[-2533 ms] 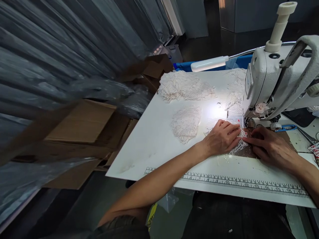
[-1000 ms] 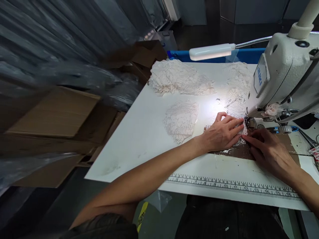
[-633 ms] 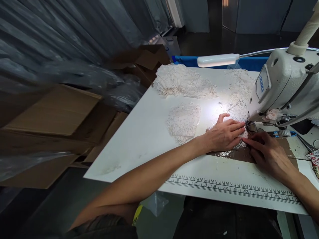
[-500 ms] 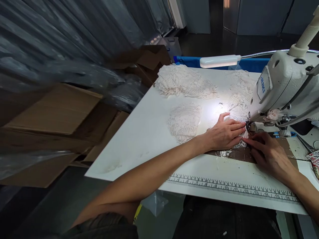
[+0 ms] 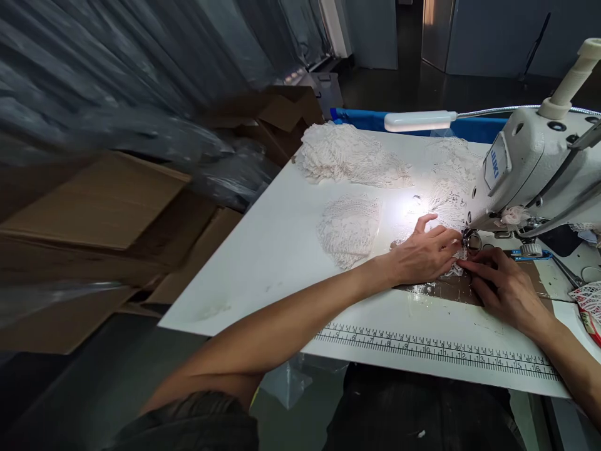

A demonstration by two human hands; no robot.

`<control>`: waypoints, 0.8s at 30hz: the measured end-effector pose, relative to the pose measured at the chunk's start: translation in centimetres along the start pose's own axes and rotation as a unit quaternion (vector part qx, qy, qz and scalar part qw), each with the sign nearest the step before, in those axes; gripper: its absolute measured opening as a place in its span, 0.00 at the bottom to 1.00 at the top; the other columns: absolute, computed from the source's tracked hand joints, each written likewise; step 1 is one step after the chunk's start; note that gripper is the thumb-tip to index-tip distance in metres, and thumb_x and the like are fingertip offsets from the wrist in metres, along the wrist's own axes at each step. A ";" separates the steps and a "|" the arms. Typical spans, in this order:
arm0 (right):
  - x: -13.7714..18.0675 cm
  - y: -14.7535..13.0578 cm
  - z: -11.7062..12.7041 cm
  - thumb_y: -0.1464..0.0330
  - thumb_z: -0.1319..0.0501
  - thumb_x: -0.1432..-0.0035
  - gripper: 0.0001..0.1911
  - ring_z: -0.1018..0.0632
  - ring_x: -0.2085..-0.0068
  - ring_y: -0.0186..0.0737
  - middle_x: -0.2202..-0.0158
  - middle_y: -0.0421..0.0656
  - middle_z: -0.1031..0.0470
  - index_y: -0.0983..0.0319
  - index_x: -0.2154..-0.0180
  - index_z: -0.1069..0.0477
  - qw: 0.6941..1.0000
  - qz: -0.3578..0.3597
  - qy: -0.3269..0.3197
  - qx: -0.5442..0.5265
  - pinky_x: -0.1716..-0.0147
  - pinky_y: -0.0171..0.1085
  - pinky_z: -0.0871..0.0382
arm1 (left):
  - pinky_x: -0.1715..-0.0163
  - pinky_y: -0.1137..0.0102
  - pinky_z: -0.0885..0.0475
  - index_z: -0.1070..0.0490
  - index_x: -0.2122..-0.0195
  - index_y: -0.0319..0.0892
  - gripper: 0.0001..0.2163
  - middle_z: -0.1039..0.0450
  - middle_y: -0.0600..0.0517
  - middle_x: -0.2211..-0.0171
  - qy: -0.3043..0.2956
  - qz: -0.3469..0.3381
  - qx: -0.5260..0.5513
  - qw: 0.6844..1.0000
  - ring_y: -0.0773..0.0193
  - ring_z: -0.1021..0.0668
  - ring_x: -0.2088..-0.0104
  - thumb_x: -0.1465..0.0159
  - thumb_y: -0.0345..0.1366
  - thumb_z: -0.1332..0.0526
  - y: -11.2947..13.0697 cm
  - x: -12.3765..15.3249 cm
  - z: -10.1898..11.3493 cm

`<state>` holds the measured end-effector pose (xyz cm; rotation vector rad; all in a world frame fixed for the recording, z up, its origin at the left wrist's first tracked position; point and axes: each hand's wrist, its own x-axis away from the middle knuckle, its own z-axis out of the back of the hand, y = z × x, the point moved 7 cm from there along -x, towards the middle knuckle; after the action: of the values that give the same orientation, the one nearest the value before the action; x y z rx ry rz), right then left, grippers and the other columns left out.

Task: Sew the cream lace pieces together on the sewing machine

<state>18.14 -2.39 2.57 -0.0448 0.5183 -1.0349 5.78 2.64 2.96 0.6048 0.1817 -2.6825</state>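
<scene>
Head view: the lace lies between the hands, just in front of the needle area of the sewing machine; the left hand rests on it with fingers outstretched, presumably to keep it flat; the right hand points its index finger at the near edge, probably as a guide, though whether its fingers pinch cannot be told; the lamp stands beyond, apparently to light the work.

A dim grey room

On the left hangs a grey, curtain-like sheet in long folds. Open cardboard boxes stand beside the white table. A slim white lamp makes a bright spot on it. Behind, the dark floor reaches to grey panels.
</scene>
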 end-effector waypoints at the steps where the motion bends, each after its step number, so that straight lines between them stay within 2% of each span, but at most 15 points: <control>1: 0.0 0.0 0.0 0.69 0.49 0.35 0.18 0.25 0.58 0.44 0.58 0.48 0.30 0.56 0.52 0.24 1.000 0.000 -0.002 0.000 0.61 0.44 0.26 | 0.41 0.50 0.40 0.26 0.55 0.40 0.14 0.24 0.47 0.53 0.007 -0.008 -0.002 1.000 0.63 0.23 0.60 0.28 0.32 0.53 0.2 0.0 0.1; 3: 0.0 0.0 0.0 0.69 0.49 0.35 0.18 0.25 0.58 0.44 0.58 0.48 0.30 0.56 0.52 0.24 1.000 0.000 -0.005 0.001 0.61 0.44 0.26 | 0.40 0.49 0.41 0.26 0.58 0.41 0.14 0.22 0.50 0.55 0.021 -0.024 0.003 0.999 0.65 0.23 0.62 0.28 0.31 0.52 0.4 0.0 0.2; 7: 0.0 0.0 -0.1 0.70 0.48 0.36 0.18 0.26 0.60 0.44 0.58 0.48 0.30 0.57 0.51 0.24 1.000 0.001 -0.010 0.018 0.64 0.43 0.26 | 0.41 0.45 0.41 0.26 0.57 0.42 0.12 0.23 0.51 0.54 0.037 -0.031 0.014 0.999 0.64 0.22 0.62 0.29 0.34 0.50 0.2 0.1 0.3; 13: -0.3 -0.2 0.0 0.71 0.49 0.37 0.19 0.26 0.65 0.41 0.59 0.49 0.30 0.58 0.50 0.25 0.999 0.003 -0.019 0.051 0.73 0.37 0.29 | 0.40 0.45 0.39 0.27 0.54 0.42 0.13 0.25 0.49 0.50 0.008 -0.003 0.007 1.000 0.63 0.22 0.60 0.28 0.35 0.51 0.0 0.0 0.1; 18: -0.9 0.4 -0.5 0.69 0.50 0.37 0.21 0.27 0.71 0.39 0.58 0.51 0.30 0.59 0.47 0.27 0.992 -0.039 -0.069 0.096 0.83 0.34 0.37 | 0.40 0.47 0.39 0.28 0.52 0.42 0.13 0.25 0.49 0.50 -0.013 0.046 0.015 0.999 0.62 0.22 0.57 0.27 0.36 0.52 -0.6 -0.4 -0.6; 22: -1.1 1.2 -1.0 0.67 0.49 0.38 0.21 0.28 0.73 0.38 0.56 0.52 0.31 0.56 0.46 0.27 0.987 -0.062 -0.090 0.118 0.84 0.34 0.39 | 0.43 0.52 0.37 0.29 0.51 0.41 0.14 0.25 0.48 0.51 -0.012 0.076 0.010 0.997 0.60 0.23 0.54 0.26 0.37 0.53 -0.9 -0.6 -0.8; 24: -1.1 1.6 -0.9 0.65 0.49 0.37 0.21 0.27 0.73 0.39 0.57 0.52 0.30 0.56 0.46 0.27 0.990 -0.067 -0.081 0.093 0.82 0.35 0.37 | 0.47 0.56 0.35 0.29 0.52 0.40 0.15 0.25 0.47 0.51 -0.013 0.083 0.008 0.996 0.60 0.24 0.55 0.26 0.37 0.54 -0.8 -0.8 -0.9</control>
<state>18.60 -0.52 1.78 0.0025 0.2720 -1.1965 6.44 3.79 2.56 0.5642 0.0995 -2.5323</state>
